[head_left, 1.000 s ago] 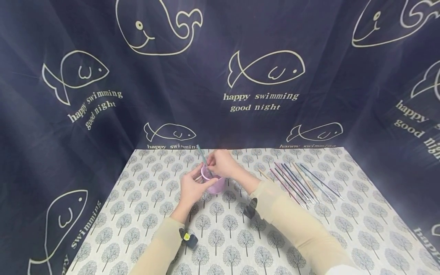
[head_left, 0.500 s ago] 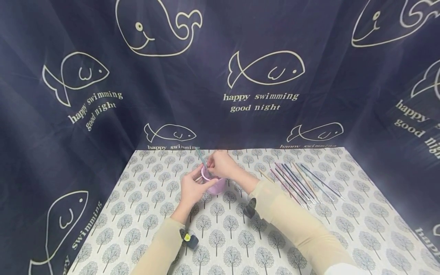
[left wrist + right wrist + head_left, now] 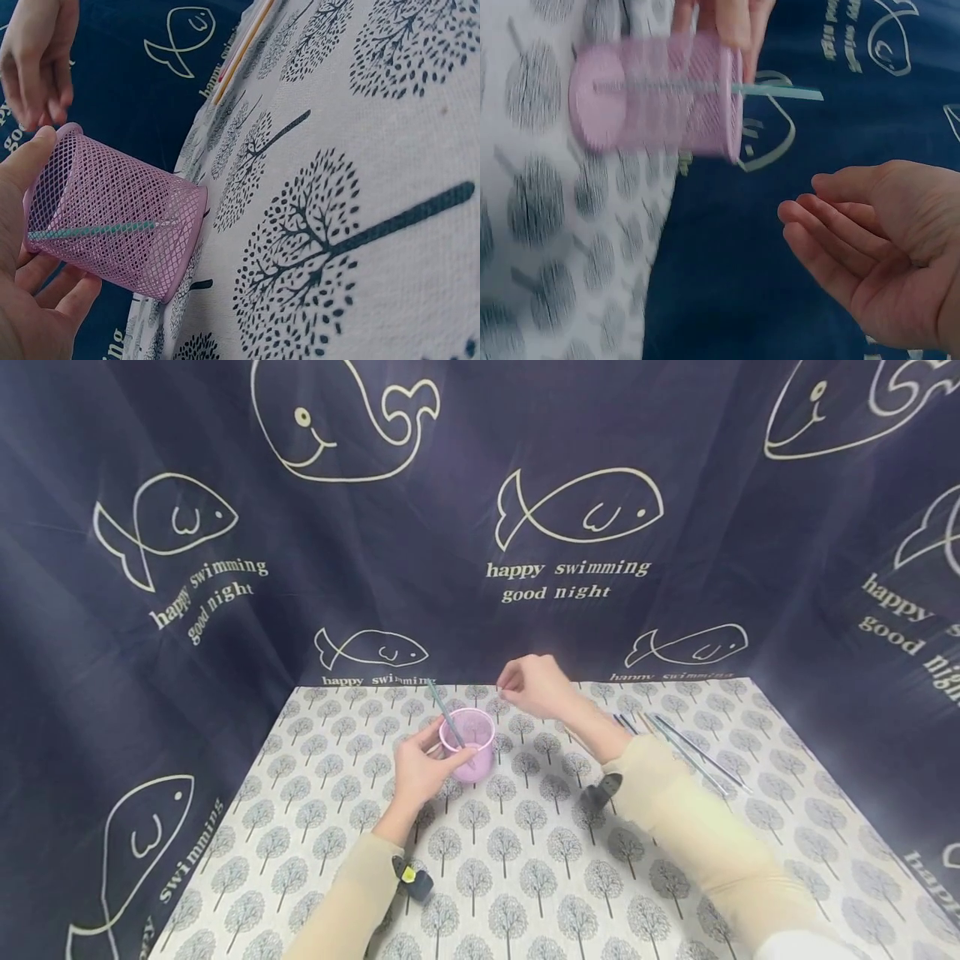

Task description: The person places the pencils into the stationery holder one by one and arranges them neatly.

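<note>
A pink mesh pen holder (image 3: 482, 768) stands on the cloth-covered table. My left hand (image 3: 418, 770) grips it from the left, thumb over the near side of the rim and fingers round the far side. One slim teal stick (image 3: 442, 706) leans inside, its upper end sticking out past the rim; the left wrist view shows its paler lower end (image 3: 166, 223) through the mesh. My right hand (image 3: 537, 687) hovers above and right of the holder. In the right wrist view its fingers are loosely bent, with nothing between them.
Several slim sticks (image 3: 686, 754) lie side by side at the right of the table, partly hidden behind the right forearm. A tree-patterned cloth (image 3: 472, 860) covers the tabletop. Dark blue curtains (image 3: 480, 635) printed with fish hang behind and at both sides.
My right hand has come out of the pen holder and moved up and right, leaving the teal stick inside. The left hand and the holder have stayed in place.
</note>
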Action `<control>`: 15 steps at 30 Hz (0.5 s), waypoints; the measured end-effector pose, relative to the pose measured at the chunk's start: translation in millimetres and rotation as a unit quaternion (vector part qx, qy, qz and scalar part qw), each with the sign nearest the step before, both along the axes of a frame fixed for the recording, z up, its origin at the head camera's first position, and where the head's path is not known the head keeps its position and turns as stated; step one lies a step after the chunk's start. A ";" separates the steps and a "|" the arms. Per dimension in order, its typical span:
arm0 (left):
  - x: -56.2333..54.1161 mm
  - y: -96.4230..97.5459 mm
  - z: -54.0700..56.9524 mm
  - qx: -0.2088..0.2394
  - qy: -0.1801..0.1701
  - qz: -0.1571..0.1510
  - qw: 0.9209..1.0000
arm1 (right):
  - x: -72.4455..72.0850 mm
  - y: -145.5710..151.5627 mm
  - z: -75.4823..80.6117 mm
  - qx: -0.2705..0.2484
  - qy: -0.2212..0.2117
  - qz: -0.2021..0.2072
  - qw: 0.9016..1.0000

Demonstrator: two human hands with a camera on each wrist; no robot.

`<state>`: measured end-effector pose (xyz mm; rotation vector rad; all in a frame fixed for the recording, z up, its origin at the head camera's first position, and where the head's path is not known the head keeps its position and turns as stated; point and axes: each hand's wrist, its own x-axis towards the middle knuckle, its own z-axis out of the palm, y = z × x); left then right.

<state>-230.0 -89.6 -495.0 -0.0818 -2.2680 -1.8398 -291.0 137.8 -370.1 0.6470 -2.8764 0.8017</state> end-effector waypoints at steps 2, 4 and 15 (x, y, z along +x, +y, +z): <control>0.0 0.6 -0.1 -0.002 -0.006 -0.003 1.000 | 1.5 17.8 6.1 0.006 0.004 -0.011 1.000; -0.4 0.1 -0.3 -0.002 -0.010 -0.006 1.000 | 3.4 33.7 10.9 0.010 0.012 -0.024 1.000; -2.9 0.2 -2.5 0.006 -0.010 -0.007 1.000 | 19.9 94.6 -10.4 0.058 0.032 -0.037 0.997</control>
